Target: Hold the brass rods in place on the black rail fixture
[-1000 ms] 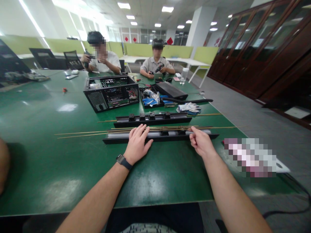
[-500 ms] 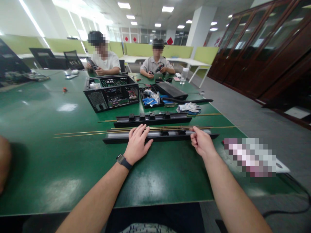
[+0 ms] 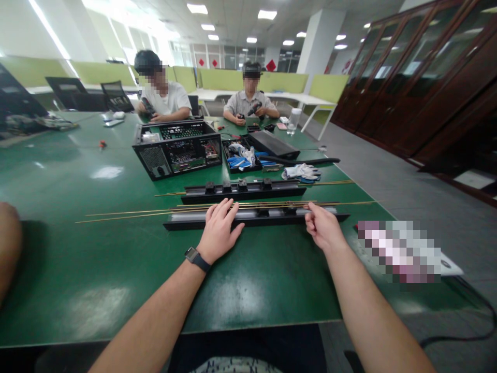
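Two long black channel-like bars lie crosswise on the green table, the near bar [image 3: 254, 221] in front of the far bar [image 3: 244, 194]. Several thin brass-coloured rods [image 3: 128, 213] run along the near bar and stick out past its ends. My left hand [image 3: 221, 228] rests across the rods and the near bar, fingers stretched out, thumb apart. Near the bar's right end my right hand [image 3: 321, 224] is closed in a pinch on a brass rod. Small black blocks [image 3: 242, 185] sit on the far bar; more brass rods extend from both its ends.
Behind the bars stand an opened computer case [image 3: 176, 150], a black tray [image 3: 248, 168] with blue-and-white gloves, and loose gloves [image 3: 302, 173]. Two people [image 3: 163, 98] sit across the table [image 3: 116, 280]. A blurred-out item [image 3: 399, 251] lies at right; another person's arm [image 3: 8, 248] shows at left.
One rod has slid slightly left: its left end reaches farther out and its right end has drawn in. My hands have hardly moved. The person at far left has shifted their head left.
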A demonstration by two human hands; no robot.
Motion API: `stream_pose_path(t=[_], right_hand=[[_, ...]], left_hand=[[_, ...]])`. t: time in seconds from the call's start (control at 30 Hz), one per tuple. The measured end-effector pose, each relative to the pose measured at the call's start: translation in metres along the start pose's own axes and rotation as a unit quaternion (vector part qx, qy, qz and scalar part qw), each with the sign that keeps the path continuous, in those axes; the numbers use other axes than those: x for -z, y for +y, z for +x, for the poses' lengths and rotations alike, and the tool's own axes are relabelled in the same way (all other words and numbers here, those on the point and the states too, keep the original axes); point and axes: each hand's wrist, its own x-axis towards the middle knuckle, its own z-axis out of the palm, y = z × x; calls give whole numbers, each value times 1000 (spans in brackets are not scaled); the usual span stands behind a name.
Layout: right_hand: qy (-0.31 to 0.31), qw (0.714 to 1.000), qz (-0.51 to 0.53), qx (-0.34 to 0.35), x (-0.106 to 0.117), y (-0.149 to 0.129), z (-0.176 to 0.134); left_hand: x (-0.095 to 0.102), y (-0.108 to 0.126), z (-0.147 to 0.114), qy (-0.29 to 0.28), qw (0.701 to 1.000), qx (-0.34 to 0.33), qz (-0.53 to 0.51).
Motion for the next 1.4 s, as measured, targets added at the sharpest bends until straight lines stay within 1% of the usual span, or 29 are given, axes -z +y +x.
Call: stream_pose_path(t=[0.23, 0.4, 0.43, 0.63, 0.83, 1.03, 1.2, 1.27, 1.4], right_hand=[[-56, 998, -20, -11, -2, 1, -2], [-12, 1000, 0, -3, 0, 2, 1], [-11, 1000, 0, 0, 1, 3, 1], [-61, 998, -15, -9, 1, 4, 0], [-17, 1000, -1, 0, 1, 2, 1], [-55, 998, -11, -3, 0, 3, -1], [-8, 1000, 3, 5, 0, 1, 0], [-8, 1000, 3, 5, 1, 0, 1], [-30, 1000, -4, -1, 3, 2, 2]], left_hand=[[1, 0, 0, 0, 1000, -1, 2], [1, 0, 1, 1, 1000, -1, -1], [0, 0, 1, 1, 1000, 0, -1], [0, 0, 0, 1, 1000, -2, 1], [0, 0, 0, 2, 1000, -2, -1], [0, 0, 0, 2, 1000, 1, -3], [0, 1, 0, -4, 1000, 5, -5], [0, 1, 0, -5, 1000, 7, -5], [1, 2, 1, -11, 1000, 10, -5]])
